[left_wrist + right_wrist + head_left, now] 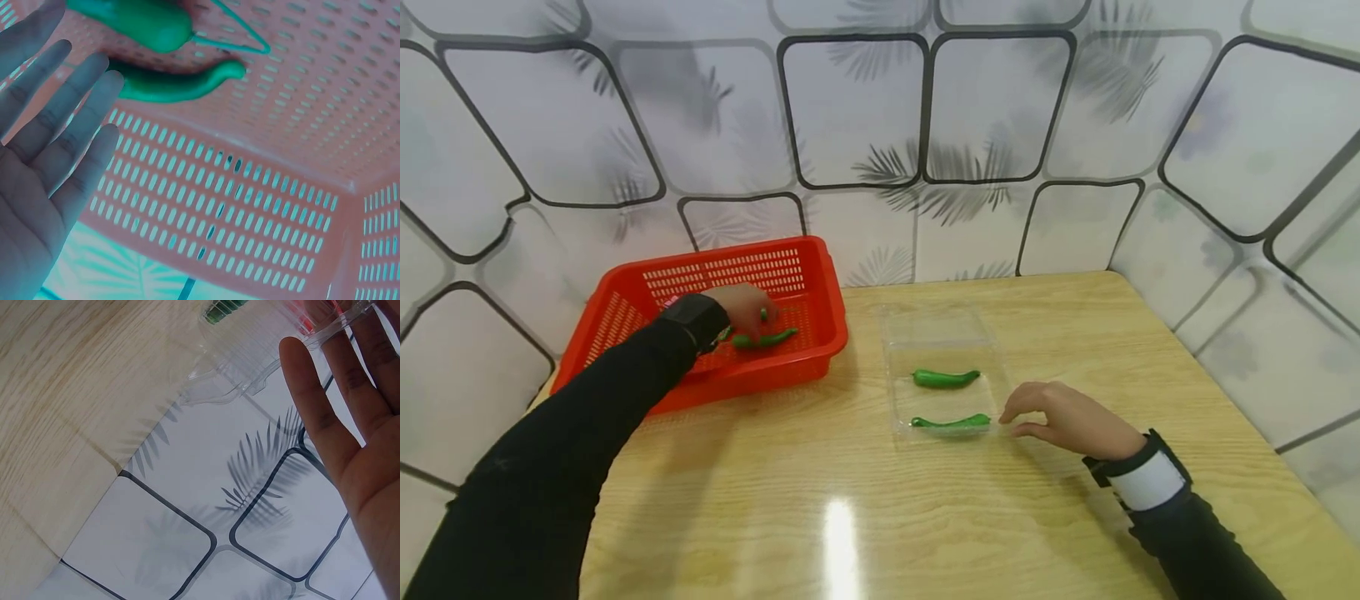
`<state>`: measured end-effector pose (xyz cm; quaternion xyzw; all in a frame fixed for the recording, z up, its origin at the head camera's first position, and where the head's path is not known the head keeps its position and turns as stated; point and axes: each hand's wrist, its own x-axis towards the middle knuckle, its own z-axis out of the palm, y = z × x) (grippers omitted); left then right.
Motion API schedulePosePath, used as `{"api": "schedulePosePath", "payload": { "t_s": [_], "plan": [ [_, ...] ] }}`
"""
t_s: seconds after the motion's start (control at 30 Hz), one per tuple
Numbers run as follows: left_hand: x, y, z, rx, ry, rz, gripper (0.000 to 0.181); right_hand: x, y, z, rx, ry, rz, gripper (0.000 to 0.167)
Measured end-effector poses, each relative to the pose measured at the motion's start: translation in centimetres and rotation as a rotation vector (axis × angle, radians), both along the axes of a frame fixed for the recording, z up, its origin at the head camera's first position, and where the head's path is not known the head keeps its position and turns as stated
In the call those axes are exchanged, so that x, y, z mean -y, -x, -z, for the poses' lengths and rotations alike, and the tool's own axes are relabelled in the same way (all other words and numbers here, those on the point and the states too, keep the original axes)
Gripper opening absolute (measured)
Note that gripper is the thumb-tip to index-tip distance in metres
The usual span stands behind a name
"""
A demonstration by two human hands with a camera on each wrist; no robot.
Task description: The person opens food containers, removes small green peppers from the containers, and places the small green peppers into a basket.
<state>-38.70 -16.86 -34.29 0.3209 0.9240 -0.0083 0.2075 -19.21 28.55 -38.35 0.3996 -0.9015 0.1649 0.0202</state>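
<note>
Inside the red basket (775, 371), my left hand (747, 308) reaches down over green peppers, one of them a long pepper (765, 339). The left wrist view shows this hand (56, 131) with fingers extended beside two peppers (181, 84), gripping neither. A clear plastic container (898, 358) on the table holds two green peppers, one at the middle (946, 379) and one along the near side (951, 421). At its right edge is my right hand (1071, 419), fingers loosely bent; in the right wrist view the fingers (306, 387) are by the clear plastic (250, 375).
The wooden table (760, 500) meets a patterned wall (865, 117) at the back and another at the right. The basket stands at the back left, left of the container. Something pink (672, 301) lies in the basket beside the left wrist.
</note>
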Motion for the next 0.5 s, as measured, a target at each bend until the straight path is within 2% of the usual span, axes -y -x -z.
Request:
{"api": "schedulePosePath", "payload": {
  "t_s": [0.1, 0.23, 0.5],
  "plan": [
    [0.0, -0.4, -0.8, -0.023, 0.004, 0.002, 0.032, 0.0, 0.0, -0.1, -0.001, 0.0, -0.001, 0.018],
    [0.0, -1.1, -2.0, -0.049, -0.044, 0.004, 0.028, 0.0, 0.0, -0.1, -0.002, 0.002, 0.001, 0.018],
    [-1.0, -3.5, -4.7, -0.119, -0.127, 0.028, 0.023, 0.0, 0.0, -0.2, 0.003, -0.002, 0.0, 0.018]
  ]
}}
